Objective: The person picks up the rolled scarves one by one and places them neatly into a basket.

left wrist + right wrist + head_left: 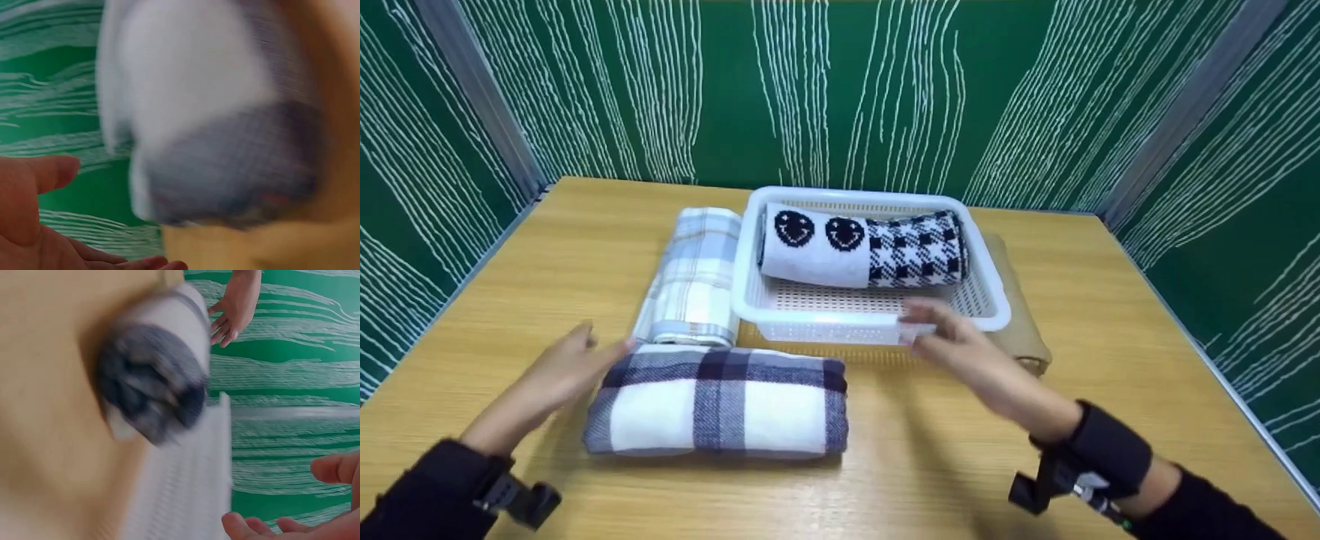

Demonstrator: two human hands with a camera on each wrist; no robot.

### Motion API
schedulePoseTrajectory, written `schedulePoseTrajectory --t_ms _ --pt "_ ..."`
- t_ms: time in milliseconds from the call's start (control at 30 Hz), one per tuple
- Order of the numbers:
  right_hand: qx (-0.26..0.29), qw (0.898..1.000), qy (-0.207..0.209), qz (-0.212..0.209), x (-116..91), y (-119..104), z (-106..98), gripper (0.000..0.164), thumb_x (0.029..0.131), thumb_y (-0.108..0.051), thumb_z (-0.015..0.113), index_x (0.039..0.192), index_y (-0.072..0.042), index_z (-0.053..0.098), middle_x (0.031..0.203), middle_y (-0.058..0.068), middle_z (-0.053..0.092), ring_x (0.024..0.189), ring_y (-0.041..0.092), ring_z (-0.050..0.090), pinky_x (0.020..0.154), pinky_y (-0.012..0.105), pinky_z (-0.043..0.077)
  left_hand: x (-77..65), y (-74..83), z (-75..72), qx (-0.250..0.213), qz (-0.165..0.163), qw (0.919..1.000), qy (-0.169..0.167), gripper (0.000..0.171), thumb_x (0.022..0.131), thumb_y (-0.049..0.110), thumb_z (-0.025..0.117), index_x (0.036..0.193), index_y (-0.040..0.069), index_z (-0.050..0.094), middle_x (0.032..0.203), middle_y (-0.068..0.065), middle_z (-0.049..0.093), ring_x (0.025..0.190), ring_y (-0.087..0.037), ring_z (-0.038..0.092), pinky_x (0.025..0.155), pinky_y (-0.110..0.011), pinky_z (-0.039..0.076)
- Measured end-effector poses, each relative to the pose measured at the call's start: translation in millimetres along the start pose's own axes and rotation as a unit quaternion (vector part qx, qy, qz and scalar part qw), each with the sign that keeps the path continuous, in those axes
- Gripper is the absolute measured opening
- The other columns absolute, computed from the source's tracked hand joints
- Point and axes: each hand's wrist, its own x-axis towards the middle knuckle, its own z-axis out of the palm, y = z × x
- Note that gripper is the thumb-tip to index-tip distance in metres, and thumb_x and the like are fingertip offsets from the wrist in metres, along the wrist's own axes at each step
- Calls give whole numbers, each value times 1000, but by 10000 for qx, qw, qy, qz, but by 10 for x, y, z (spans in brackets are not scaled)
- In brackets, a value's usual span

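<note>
My left hand (559, 367) is released, thumb and fingers apart, beside the left end of a dark plaid roll (720, 416); the left wrist view shows a gap between them. That roll lies on the counter (1110, 337) nearest to me, well in from the left edge, its length running roughly along the far edge. My right hand (967, 360) is released too, fingers loosely bent and holding nothing, at the near right corner of a white basket (810, 317). It is blurred, so I cannot tell if it touches the rim.

The basket stands by the far edge and holds a black-and-white roll (817, 259) with two smiling faces and a houndstooth part. Just beside it, toward the counter's left edge, lies a pale plaid roll (697, 262), pointing away from me. Toward the right edge, a tan roll (1016, 300) is partly hidden by the basket.
</note>
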Motion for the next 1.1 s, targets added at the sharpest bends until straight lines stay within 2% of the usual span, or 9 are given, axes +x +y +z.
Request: schedulePoseTrajectory --t_ms 133,267,333,433,567,633,733,867,1100 --pt "394 9971 -472 442 -12 244 180 59 95 -14 51 143 9 24 137 28 40 120 39 46 103 47 38 -6 -248 152 -325 -475 9983 -98 97 96 59 34 137 -25 10 134 -47 26 117 -53 42 91 -55 45" --pt "823 9895 -609 1017 20 453 351 69 96 -25 53 143 11 18 133 32 38 112 39 50 98 47 43 45 -303 316 -178 -630 9978 117 95 95 63 29 133 -24 29 128 -43 41 113 -50 47 93 -55 42" --pt "1145 9841 -586 1225 53 531 431 75 96 -29 54 145 10 14 134 32 36 109 36 52 96 46 45 68 -286 381 32 -634 9976 280 97 94 66 28 132 -23 34 128 -42 41 114 -50 47 94 -56 40" --pt "1642 9758 -696 1264 114 616 535 80 95 -32 55 147 6 7 140 32 30 111 31 51 97 45 44 99 -263 445 -241 -728 9965 345 96 93 68 29 131 -20 40 119 -37 51 103 -41 55 86 -48 46" --pt "1962 9699 -873 1150 193 652 660 86 92 -28 61 149 2 4 136 29 39 107 27 53 94 41 47 111 -255 468 -874 -943 9914 249 94 91 70 31 129 -15 43 105 -26 59 87 -28 60 71 -36 49" --pt "1973 9695 -820 1201 229 644 713 88 89 -25 66 150 1 8 129 26 45 100 25 56 85 36 50 105 -252 473 -1187 -1034 9874 134 94 90 71 33 129 -14 41 101 -21 59 81 -24 61 67 -33 50" --pt "1944 9700 -668 1299 275 621 774 86 86 -21 71 148 3 16 128 24 48 97 25 58 81 33 51 94 -237 489 -1636 -1166 9796 -72 94 89 71 37 131 -13 36 97 -17 59 77 -22 61 65 -34 51" --pt "2026 9681 -485 1390 322 585 824 81 85 -21 71 144 4 23 128 22 48 103 27 57 91 39 47 85 -208 500 -2242 -1342 9649 -261 85 90 66 43 130 -10 36 91 -11 60 74 -20 61 64 -34 52" --pt "2511 9589 -121 1315 350 655 832 69 85 -26 70 138 2 35 118 17 55 99 25 57 89 40 47 30 -195 566 -3248 -1292 9368 -159 63 95 50 50 122 -7 42 80 -7 64 69 -18 65 62 -33 55"
